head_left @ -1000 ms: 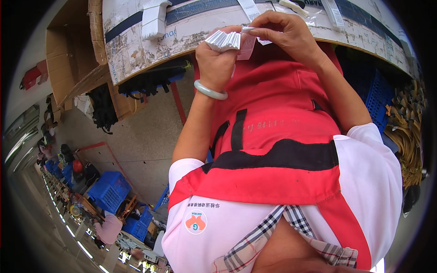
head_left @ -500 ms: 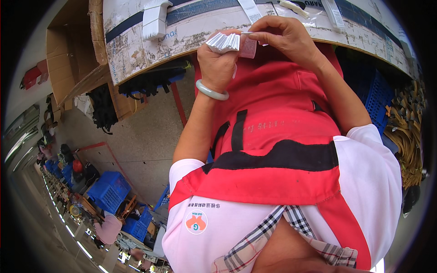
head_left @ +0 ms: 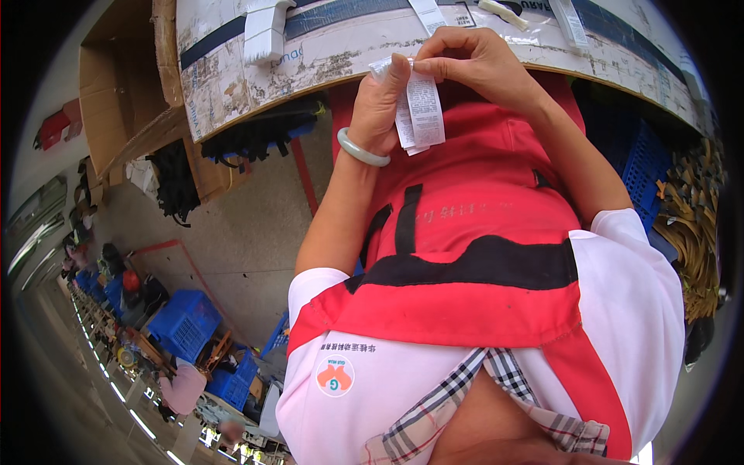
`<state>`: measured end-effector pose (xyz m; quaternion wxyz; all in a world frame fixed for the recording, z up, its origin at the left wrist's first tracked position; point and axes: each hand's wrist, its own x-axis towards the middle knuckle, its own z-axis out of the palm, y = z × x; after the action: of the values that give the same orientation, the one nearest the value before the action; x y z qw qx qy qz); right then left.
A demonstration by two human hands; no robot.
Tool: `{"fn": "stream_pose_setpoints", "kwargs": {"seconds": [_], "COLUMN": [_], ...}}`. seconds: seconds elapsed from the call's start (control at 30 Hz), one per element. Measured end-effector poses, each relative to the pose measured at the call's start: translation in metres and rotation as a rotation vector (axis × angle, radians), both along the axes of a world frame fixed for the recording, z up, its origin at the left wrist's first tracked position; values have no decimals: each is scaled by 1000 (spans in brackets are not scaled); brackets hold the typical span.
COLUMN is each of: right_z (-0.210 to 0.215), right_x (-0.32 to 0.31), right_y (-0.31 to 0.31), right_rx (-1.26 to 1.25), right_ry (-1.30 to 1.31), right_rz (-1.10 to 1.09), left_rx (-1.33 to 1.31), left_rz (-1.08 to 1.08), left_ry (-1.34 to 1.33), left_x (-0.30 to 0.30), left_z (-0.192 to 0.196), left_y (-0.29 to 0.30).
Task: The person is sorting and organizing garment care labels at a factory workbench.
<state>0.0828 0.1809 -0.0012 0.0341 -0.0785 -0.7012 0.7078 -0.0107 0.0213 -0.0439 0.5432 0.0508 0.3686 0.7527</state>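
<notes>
A bundle of white printed fabric labels hangs over my lap, just off the near edge of the table. My left hand is closed on it, thumb up along the side. At the top edge of the labels, the fingertips of my right hand are pinched together on them. Small print covers the faces turned toward me. Another stack of white labels lies on the table beyond my left hand. Farther right lie a flat label strip, a small cream-coloured bundle and another white strip.
The worn, cardboard-covered table curves across the top. An open cardboard box stands at its left. Black straps lie under the table edge. A blue crate and brown strips are at the right. A person sits far left.
The labels, earlier bunched edge-on in my left hand, now hang down with their printed faces showing. My left hand has turned, and my right hand has shifted slightly left.
</notes>
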Motion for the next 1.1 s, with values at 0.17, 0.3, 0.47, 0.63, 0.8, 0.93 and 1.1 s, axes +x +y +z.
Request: {"fn": "stream_pose_setpoints", "kwargs": {"seconds": [0.17,0.3,0.47,0.63,0.8,0.93,1.1], "right_z": [-3,-16,-26,-42,13,26,8], "right_x": [2,-8,-38,-37,-16,-5,3], "right_y": [-2,19,46,53,19,14,22], "right_rx": [27,375,982,984,544,319,163], "right_ry": [-52,0,191,295,144,89,-56], "right_rz": [-25,-94,-363,-345,-194,-122,-27], "left_rx": [51,-26,-68,-216,-173,-139,-137], "left_rz": [-58,-55,-49,27,389,299,224], "left_ry": [95,87,142,389,1044,1110,923], "left_x": [-1,-4,-2,-1,-11,-9,-5], "left_z": [4,0,3,9,3,17,22], "left_y": [-2,-3,1,5,11,6,2]}}
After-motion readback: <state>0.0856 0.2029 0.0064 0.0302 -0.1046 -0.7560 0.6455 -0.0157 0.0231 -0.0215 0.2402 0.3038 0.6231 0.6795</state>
